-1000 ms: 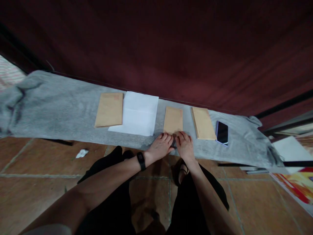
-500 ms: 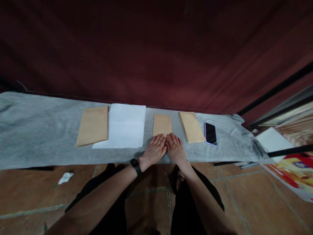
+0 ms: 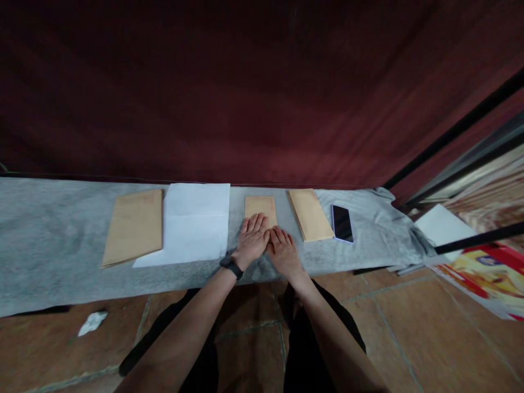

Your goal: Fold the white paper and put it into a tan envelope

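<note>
Left hand (image 3: 252,238) and right hand (image 3: 283,252) flat on small brown envelope (image 3: 261,204), fingers straight, nothing gripped. Hands hide envelope's near end. Envelope lies on gray cloth (image 3: 204,275), between white paper (image 3: 196,221) and brown envelope stack (image 3: 311,216). Big brown envelopes (image 3: 135,226) cover paper's left edge. What's inside envelopes, can't tell.

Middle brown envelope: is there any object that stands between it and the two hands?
Nothing visible stands in the way. The left hand and right hand appear to rest directly on the near part of the middle brown envelope. The white paper and phone lie off to the sides, apart from it.
</note>
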A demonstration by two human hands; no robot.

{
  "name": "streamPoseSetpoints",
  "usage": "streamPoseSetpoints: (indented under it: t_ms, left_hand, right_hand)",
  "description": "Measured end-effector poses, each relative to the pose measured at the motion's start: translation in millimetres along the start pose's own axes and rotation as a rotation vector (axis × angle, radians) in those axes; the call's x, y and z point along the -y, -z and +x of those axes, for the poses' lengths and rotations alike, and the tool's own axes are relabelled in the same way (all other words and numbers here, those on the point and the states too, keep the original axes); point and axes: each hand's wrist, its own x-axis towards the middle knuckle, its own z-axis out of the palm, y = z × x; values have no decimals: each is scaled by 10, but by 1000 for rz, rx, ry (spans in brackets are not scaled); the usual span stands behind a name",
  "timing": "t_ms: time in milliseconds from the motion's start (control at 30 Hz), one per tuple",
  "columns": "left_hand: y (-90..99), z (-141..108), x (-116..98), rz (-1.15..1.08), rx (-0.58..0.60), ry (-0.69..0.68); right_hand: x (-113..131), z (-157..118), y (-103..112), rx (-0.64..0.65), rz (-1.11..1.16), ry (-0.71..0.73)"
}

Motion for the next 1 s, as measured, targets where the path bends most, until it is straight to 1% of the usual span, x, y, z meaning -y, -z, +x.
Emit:
streamPoseSetpoints:
  t_ms: [100, 200, 367, 467, 533, 667, 867, 933, 1000]
  left_hand:
    - [-18, 38, -10, 5, -29, 47]
    - [-16, 59, 10, 8, -28, 68]
    - [8, 110, 81, 15, -14, 87]
    - [7, 143, 82, 11, -32, 102]
    - [3, 155, 68, 9, -42, 112]
    - [5, 156, 41, 13, -39, 117]
    - [-2, 144, 46, -4, -56, 105]
    - [-18, 141, 54, -9, -65, 111]
    - [-34, 135, 59, -19, -74, 121]
  right_hand:
    - [-15, 11, 18, -32, 16, -72]
    - [-19, 10, 44, -46, -2, -133]
    - [12, -13, 75, -58, -32, -161]
    - [32, -13, 98, -85, -40, -193]
    - [34, 3, 113, -74, -19, -216]
    - [-2, 57, 112, -37, 66, -259]
    - [-126, 152, 39, -65, 224, -294]
    - [-151, 176, 6, -80, 327, -301]
    - [-157, 187, -33, -86, 517, -317]
